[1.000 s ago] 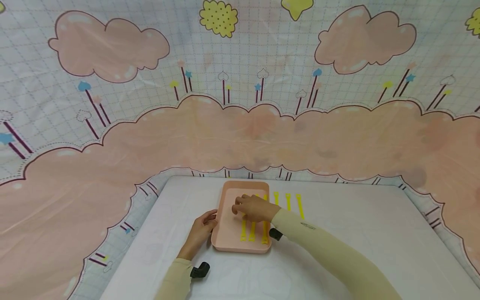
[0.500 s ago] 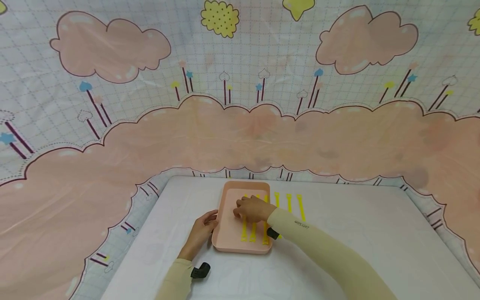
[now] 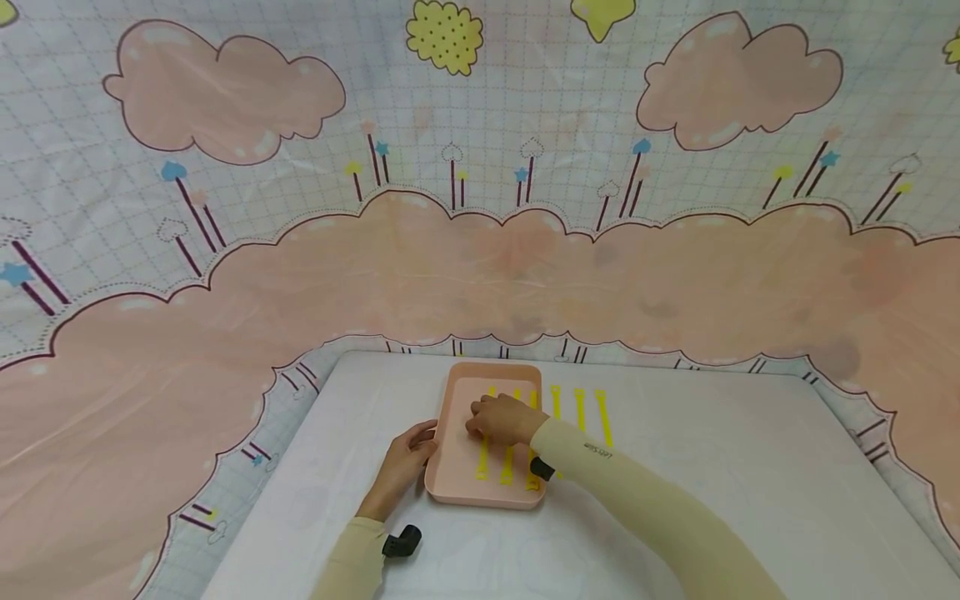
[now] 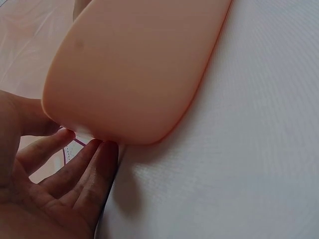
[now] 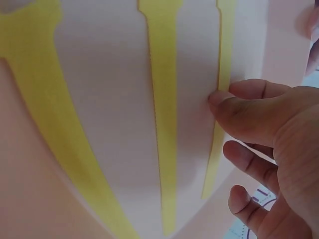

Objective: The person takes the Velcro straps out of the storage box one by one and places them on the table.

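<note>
In the head view, a shallow pink tray stands on the white table with several yellow flat strips in it, their ends flared and notched. My right hand is over the tray and pinches the leftmost yellow strip between thumb and index finger near its middle. Its other fingers hang loosely curled beside the strip. Two more strips, a middle one and a wider-looking one, lie alongside on the tray floor. My left hand rests against the tray's left side, its fingertips touching the outer wall.
Right of the tray, a row of yellow strips lies on the white table, partly covered by the right sleeve. Behind the table hangs a cloth printed with clouds. Each wrist carries a black camera.
The lower end of the leftmost strip has shifted slightly left under my right hand, leaving a wider gap to the middle strip. My left hand has stayed at the tray's side.
</note>
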`<state>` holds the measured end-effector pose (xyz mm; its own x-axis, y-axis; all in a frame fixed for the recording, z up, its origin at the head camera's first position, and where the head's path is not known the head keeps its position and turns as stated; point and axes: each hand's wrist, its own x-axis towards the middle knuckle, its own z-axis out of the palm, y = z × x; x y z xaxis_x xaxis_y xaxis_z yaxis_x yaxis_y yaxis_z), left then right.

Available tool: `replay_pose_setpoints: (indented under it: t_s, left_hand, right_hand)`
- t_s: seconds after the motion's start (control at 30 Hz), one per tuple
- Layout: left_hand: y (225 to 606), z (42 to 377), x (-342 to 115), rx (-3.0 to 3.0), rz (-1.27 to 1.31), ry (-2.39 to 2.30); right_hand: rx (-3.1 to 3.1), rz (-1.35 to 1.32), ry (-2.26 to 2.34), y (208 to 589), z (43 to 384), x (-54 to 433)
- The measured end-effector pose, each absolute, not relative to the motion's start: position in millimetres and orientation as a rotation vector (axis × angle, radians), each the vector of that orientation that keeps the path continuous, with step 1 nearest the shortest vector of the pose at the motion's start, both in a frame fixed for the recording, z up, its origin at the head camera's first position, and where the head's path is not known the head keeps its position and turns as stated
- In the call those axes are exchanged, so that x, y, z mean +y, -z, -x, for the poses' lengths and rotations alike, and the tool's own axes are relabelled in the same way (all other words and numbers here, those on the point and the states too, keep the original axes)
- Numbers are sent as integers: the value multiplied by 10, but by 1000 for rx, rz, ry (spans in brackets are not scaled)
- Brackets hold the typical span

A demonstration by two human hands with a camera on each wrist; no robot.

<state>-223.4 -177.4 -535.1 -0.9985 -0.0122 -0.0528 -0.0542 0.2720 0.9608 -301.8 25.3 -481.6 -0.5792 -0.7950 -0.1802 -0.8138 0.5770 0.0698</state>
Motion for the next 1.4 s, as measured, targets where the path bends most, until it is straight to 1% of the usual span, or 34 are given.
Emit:
replay_pose_setpoints:
  t_s: [0.3, 0.63, 1.4]
  left_hand:
    - [5356, 2243, -1752, 2502, 52, -1850]
    - [5352, 2270, -1735, 2491, 61, -1867]
    - [5418, 2262, -1783, 2511, 89, -1841]
  right_hand:
    - [2685, 1453, -178, 4804, 2995, 270]
    - [2785, 1603, -139, 4764, 3005, 299]
    - [2914, 1630, 161, 4491, 2820, 326]
